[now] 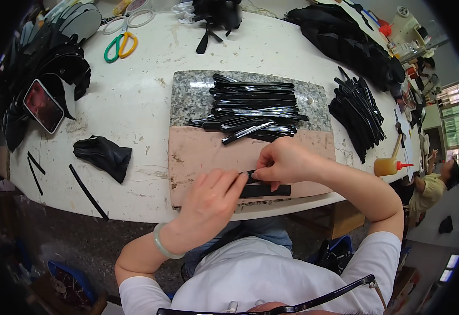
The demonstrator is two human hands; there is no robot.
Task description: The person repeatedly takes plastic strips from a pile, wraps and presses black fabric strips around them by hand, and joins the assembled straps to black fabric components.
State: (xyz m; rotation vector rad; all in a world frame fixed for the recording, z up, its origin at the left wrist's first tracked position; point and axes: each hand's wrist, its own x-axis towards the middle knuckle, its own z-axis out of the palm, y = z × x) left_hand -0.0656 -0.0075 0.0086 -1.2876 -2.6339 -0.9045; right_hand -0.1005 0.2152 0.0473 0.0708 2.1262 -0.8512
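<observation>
Both hands meet over the pinkish board (198, 152) at the near part of the work surface. My right hand (290, 163) pinches a thin black strip between thumb and forefinger. From the other side, my left hand (211, 198) closes its fingers on the same strip, most of which the fingers hide. Just below the fingertips, a wider flat black strip (271, 190) lies crosswise on the board. Beyond my hands, a pile of glossy black strips (255, 100) is heaped on a speckled grey stone slab (187, 97).
To the right lie a bundle of black strips (356, 113) and a glue bottle (387, 167) with a red tip. On the left are a phone (44, 106), scissors (120, 47) and a black leather piece (103, 156). Black material (339, 39) lies far right; a person (431, 186) sits beyond.
</observation>
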